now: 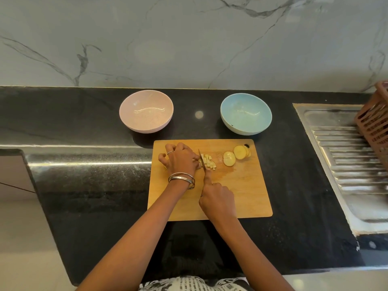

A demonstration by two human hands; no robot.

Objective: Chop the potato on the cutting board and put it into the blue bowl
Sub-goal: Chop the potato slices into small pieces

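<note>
A wooden cutting board (241, 192) lies on the black counter. My right hand (217, 198) grips a knife (202, 161), index finger stretched along its spine, the blade down among small potato cubes (209, 161). My left hand (180, 158) has its fingers curled over the potato pieces left of the blade, holding them down. Round potato slices (236, 155) overlap near the board's far right corner. Behind the board at the right stands the blue bowl (246, 113), with nothing in it.
A pink bowl (146, 111) sits behind the board at the left. A steel sink drainboard (346, 164) fills the right side, with a brown plastic basket (375, 122) on it. A marble wall rises behind the counter.
</note>
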